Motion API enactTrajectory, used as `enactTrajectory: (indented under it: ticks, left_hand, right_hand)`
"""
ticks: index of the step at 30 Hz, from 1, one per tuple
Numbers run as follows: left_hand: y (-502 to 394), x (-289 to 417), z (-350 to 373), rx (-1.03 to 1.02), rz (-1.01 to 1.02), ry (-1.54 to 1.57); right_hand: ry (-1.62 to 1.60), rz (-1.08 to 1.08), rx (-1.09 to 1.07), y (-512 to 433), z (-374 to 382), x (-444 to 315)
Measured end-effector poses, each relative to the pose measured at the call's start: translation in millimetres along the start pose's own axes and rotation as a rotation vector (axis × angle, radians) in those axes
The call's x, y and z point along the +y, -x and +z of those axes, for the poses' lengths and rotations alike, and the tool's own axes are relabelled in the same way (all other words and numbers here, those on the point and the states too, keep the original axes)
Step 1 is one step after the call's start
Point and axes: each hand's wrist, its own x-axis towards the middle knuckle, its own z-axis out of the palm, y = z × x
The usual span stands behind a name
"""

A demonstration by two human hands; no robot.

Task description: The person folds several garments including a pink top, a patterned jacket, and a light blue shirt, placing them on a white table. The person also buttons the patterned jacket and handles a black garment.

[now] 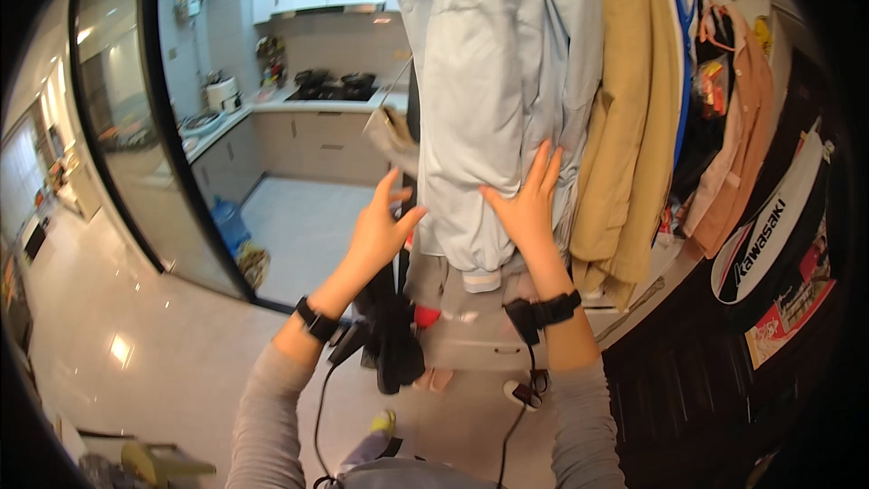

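Observation:
A light blue jacket [475, 115] hangs in front of me, its ribbed cuff at the lower end of a sleeve. My right hand [533, 207] lies with spread fingers against the jacket's lower right part. At the jacket's left edge, my left hand [383, 221] is raised with its fingers apart and nothing held; whether a fingertip touches the fabric I cannot tell. A tan jacket [624, 122] hangs just right of the blue one. Behind the left wrist hangs dark clothing [394, 333]. Each wrist wears a black strap with a cable.
Farther right hang a pink garment [740, 142] and a bag with Kawasaki lettering [760, 251]. Below is a drawer cabinet [475, 346], with a shoe [523, 394] on the floor. At left, a framed glass door [115, 115] borders a kitchen with a blue water bottle [231, 224].

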Motion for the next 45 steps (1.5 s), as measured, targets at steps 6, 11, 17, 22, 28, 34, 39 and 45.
enactTrajectory:
  ticks: [6, 11, 17, 22, 28, 34, 39, 45]
  left_hand:
    - [22, 55, -45, 0.446, 0.151, 0.323]
    - [46, 48, -74, 0.409, -0.188, 0.439]
    - [148, 0, -128, 0.242, -0.006, 0.07]
    - [263, -11, -201, 0.292, -0.121, -0.115]
    - [409, 16, -247, 0.267, -0.275, -0.349]
    - [573, 81, -281, 0.578, -0.723, -0.356]
    - [693, 127, -308, 0.995, -0.812, -0.316]
    - [837, 190, -324, 1.511, -0.978, -0.685]
  right_hand:
    - [-0.27, -0.073, 0.071, 22, -37, -62]
    - [-0.28, -0.144, -0.248, 52, -41, -97]
    - [-0.09, 0.007, -0.695, 106, -54, -115]
    - [-0.43, -0.39, -0.292, 152, -22, -164]
    - [-0.877, -0.765, -1.361, 284, 60, -272]
    - [-1.16, -1.178, -1.574, 420, 39, -375]
    - [-1.203, -1.481, -1.652, 455, -12, -478]
    - [-1.444, -1.942, -1.731, 536, -97, -635]
